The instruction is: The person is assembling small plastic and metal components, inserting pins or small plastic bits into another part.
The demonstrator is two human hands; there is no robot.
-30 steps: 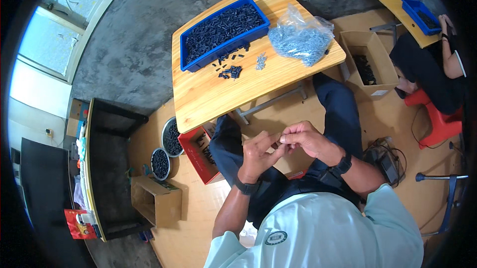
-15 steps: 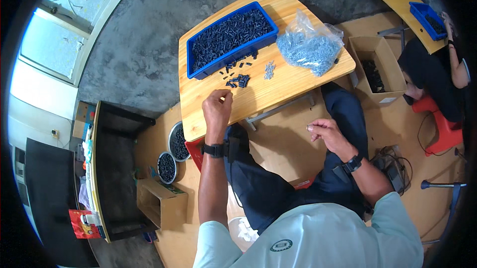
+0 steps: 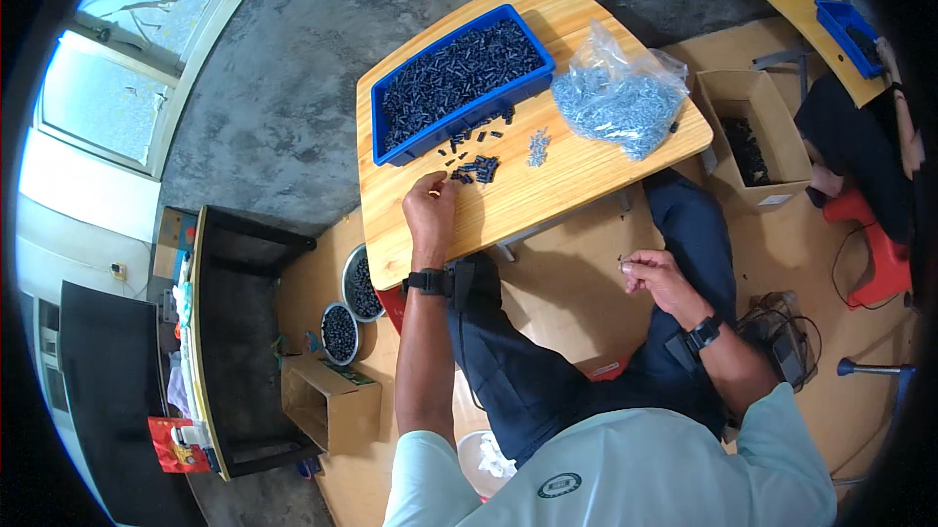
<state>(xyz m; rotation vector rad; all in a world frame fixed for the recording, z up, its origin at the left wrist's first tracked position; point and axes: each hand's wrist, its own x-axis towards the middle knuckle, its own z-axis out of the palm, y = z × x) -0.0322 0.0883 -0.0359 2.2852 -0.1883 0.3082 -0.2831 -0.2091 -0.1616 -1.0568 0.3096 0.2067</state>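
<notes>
grey wall [image 3: 313,68] behind a wooden tabletop [image 3: 576,175]

upper centre, a blue tray [image 3: 508,97] of black pieces and a clear bag [image 3: 616,107] rest on it. at frame centre, the left hand [image 3: 430,210] is just beside the loose black pieces [image 3: 477,170]; i cannot tell whether its grip is pinching. right of centre, the right hand [image 3: 657,278] has its grip pressed together, contents too small to tell.
</notes>
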